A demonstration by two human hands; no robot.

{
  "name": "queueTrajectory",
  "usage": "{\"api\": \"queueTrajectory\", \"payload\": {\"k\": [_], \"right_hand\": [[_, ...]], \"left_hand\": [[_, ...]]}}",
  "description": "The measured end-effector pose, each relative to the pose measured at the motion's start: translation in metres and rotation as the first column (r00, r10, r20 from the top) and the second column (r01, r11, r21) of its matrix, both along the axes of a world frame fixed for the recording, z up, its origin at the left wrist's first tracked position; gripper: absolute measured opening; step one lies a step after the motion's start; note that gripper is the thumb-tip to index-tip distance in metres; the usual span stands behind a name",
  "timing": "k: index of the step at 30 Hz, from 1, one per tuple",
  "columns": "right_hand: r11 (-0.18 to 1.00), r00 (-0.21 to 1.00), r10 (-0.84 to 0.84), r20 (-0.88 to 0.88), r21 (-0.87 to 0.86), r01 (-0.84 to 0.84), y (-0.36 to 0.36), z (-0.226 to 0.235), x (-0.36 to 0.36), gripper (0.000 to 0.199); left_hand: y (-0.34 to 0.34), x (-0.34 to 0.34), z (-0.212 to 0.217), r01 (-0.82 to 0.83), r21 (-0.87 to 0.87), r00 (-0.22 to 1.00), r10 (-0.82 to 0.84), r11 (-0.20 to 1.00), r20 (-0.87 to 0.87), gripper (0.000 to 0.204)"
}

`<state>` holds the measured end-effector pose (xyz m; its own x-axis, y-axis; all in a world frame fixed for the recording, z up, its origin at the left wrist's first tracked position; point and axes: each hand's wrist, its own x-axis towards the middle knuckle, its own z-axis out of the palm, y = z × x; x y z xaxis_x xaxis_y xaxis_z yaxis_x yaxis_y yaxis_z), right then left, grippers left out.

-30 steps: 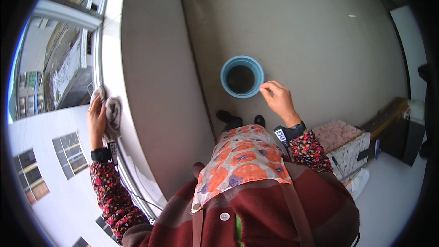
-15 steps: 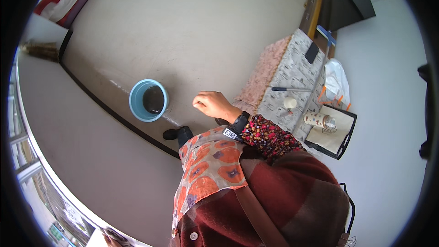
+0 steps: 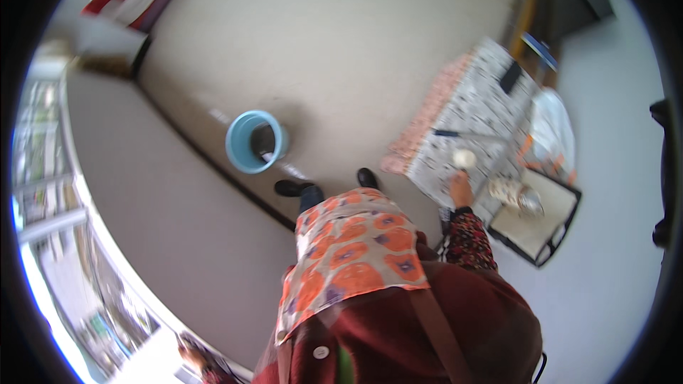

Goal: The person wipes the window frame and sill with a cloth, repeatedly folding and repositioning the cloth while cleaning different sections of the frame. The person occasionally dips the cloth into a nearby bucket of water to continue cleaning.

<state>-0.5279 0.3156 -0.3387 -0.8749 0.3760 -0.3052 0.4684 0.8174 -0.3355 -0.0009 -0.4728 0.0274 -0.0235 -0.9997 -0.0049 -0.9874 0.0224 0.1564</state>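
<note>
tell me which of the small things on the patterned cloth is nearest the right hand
The small round white thing, just beyond the right hand. The dark pen-like stick and the black flat thing lie farther off.

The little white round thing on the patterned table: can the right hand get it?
Probably yes. The right hand rests on the patterned table, just below the small white round thing, with nothing visible lying between them.

Blue bucket [image 3: 254, 142] smooth plastic; patterned table cover [image 3: 478, 110] matt cloth; floor [image 3: 341, 43] matt, slightly rough

One blue bucket [image 3: 255, 142], two shoes [image 3: 293, 188]
</note>
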Motion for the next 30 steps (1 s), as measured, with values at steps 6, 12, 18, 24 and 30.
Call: {"api": "queueTrajectory", "payload": {"k": [6,12,18,24,30], "right_hand": [[0.921,0.943,-0.301,0.138,-0.215,0.326,0.049,-0.069,-0.017,0.027],[0.993,0.955,-0.044,-0.294,-0.120,0.009,-0.001,-0.002,0.054,0.024],[0.790,0.852,0.449,-0.271,-0.325,-0.520,-0.141,0.047,-0.021,0.012],[0.519,0.657,0.648,-0.384,-0.409,-0.751,-0.393,0.061,-0.152,0.013],[0.192,0.525,0.717,-0.459,-0.595,-0.781,-0.654,0.090,-0.122,0.012]], "left_hand": [[0.002,0.029,-0.004,0.275,-0.084,0.957,-0.264,0.958,0.118,0.036],[0.037,-0.005,0.008,0.063,-0.133,0.992,-0.047,0.989,0.119,0.036],[0.055,-0.021,0.008,-0.093,-0.154,0.995,0.099,0.984,0.032,0.029],[0.075,-0.039,-0.006,-0.041,-0.249,0.999,0.036,0.968,-0.027,0.022],[0.076,-0.058,0.013,-0.098,-0.118,0.994,0.103,0.988,0.035,0.027]]}}
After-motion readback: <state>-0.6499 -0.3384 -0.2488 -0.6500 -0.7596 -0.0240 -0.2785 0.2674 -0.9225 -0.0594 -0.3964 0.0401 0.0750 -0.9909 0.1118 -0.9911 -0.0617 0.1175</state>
